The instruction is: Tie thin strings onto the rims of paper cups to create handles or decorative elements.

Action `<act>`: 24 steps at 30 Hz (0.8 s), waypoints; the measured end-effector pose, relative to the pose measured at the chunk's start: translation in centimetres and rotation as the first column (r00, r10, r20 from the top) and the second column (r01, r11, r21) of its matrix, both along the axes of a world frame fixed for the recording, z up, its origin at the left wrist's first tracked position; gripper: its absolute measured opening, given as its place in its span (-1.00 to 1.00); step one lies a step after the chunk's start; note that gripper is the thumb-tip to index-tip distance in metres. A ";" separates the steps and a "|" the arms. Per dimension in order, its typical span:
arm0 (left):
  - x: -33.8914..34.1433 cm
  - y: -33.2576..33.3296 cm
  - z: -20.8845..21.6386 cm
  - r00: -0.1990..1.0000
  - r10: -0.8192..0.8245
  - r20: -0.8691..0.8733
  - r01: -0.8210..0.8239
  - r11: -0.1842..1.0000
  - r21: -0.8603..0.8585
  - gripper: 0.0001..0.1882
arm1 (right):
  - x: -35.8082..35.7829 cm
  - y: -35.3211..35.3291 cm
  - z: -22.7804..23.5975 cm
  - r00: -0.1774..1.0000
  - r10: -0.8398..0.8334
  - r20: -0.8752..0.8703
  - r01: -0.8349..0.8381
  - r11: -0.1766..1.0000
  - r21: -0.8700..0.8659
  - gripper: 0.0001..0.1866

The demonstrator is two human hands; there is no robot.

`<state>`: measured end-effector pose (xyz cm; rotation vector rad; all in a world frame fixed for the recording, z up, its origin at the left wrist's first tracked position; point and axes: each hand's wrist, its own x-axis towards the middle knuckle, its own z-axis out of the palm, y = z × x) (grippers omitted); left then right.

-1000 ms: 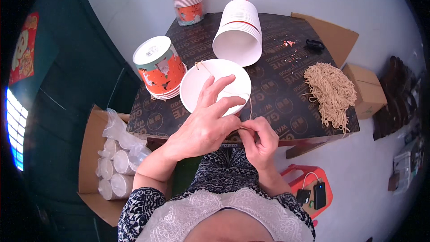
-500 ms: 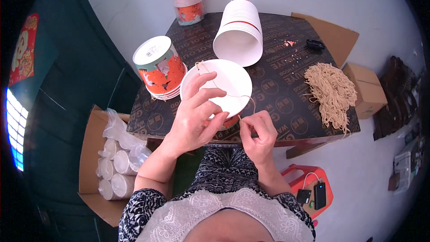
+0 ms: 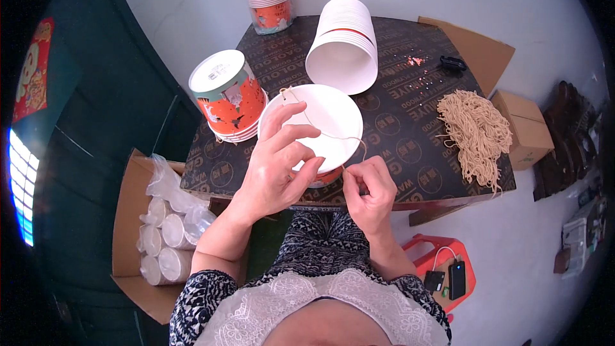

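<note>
A white-lined paper bucket (image 3: 336,107) with an orange printed outside stands near the table's front edge, its mouth tilted toward me. At its near rim, my left hand (image 3: 272,170) has thumb and index finger closed on the edge, with the other fingers spread over the inside. A thin beige cord (image 3: 343,137) is knotted at the far left rim, crosses the mouth and loops over the right side. Beside the near right wall, my right hand (image 3: 370,189) pinches the cord's end between thumb and index finger. The tips of my left thumb and index finger are partly hidden.
An upside-down orange bucket stack (image 3: 225,93) stands left. Behind lies a row of nested white buckets (image 3: 343,57); a tall wrapped stack (image 3: 269,0) rises farther back. A beige cord pile (image 3: 474,134) lies right. A carton of wrapped white cups (image 3: 173,230) sits lower left, a red stool (image 3: 471,275) lower right.
The whole view has shifted very slightly. Both hands, the bucket and the cord keep nearly the same positions.
</note>
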<state>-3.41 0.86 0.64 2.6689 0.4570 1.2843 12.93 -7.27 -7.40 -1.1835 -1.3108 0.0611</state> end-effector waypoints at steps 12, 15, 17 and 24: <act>0.6 1.9 1.5 0.939 -0.193 -0.286 0.103 0.948 -0.301 -0.71 | -0.1 1.0 0.2 1.000 -0.010 0.008 0.010 1.000 0.004 -0.87; 1.1 2.7 2.0 0.882 -0.285 -0.375 0.128 0.911 -0.391 -0.68 | -0.1 1.1 0.2 0.999 -0.023 0.034 0.023 1.000 0.009 -0.87; 1.5 3.1 2.2 0.825 -0.370 -0.426 0.126 0.857 -0.499 -0.65 | -0.1 1.1 0.2 0.999 -0.025 0.039 0.025 1.000 0.005 -0.87; 2.5 4.1 2.5 0.777 -0.432 -0.458 0.081 0.790 -0.608 -0.72 | 0.4 1.2 0.3 0.994 -0.058 0.092 0.058 0.998 -0.003 -0.86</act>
